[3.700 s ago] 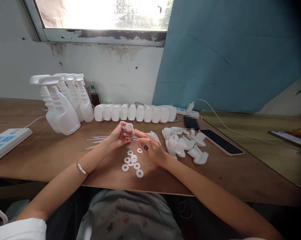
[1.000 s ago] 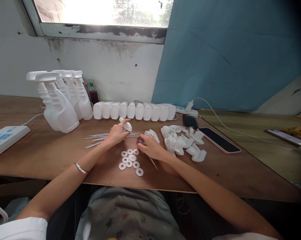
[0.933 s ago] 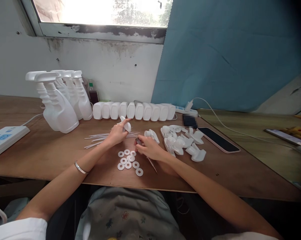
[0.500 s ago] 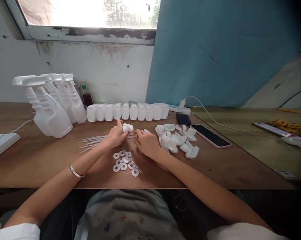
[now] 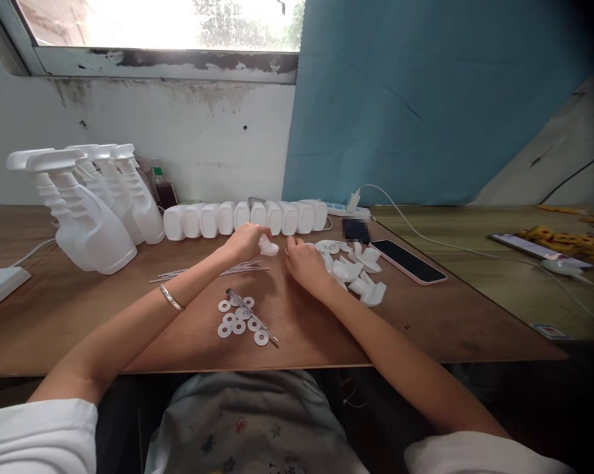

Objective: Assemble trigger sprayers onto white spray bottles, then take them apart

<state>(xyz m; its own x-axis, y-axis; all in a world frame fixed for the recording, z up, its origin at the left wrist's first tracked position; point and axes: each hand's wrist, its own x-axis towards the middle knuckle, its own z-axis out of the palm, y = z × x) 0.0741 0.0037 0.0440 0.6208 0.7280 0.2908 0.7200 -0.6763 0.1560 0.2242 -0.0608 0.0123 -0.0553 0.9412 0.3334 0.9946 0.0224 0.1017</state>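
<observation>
My left hand (image 5: 248, 242) is closed around a small white plastic sprayer part (image 5: 269, 246), just in front of the white plastic row. To its right, my right hand (image 5: 306, 263) has its fingers bent and pressed together at the left edge of a pile of white spray trigger parts (image 5: 367, 289); whatever it grips is hidden. Thin white tubes (image 5: 245, 267) lie under and beside my left wrist. Nearer to me are several white ring washers (image 5: 238, 326), with a clear-handled screwdriver (image 5: 252, 316) lying across them.
Several white spray bottles (image 5: 99, 227) stand at the left. A row of white plastic pieces (image 5: 209, 220) runs along the back. On the right lie a phone (image 5: 409, 261) and a power strip (image 5: 348, 210) with a white cable. Another power strip (image 5: 0, 288) sits far left.
My left hand has moved right and away from me with the white part. My right hand has shifted right and back, towards the pile. The view has turned slightly.
</observation>
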